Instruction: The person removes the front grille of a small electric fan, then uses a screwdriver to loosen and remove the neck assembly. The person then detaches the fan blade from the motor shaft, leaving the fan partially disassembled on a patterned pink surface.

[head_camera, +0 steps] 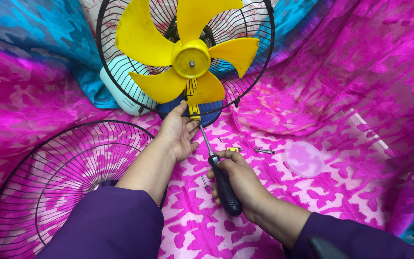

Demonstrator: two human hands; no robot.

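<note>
While right hand [238, 180] grips screwdriver [221, 177] | tip beside left hand [178, 132] fingers

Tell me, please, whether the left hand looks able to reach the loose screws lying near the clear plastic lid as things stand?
Probably not directly: the right hand and its screwdriver lie between the left hand and the screws.

This looks like a home setting rather than a workshop: the work surface is wholly draped in a soft pink patterned cloth [341, 86] with a blue patterned cloth [49, 33] bunched at the far left, like bedding or household fabric. A household fan [188, 57] stands on it, its detached front grille [68, 177] lying at the near left.
</note>
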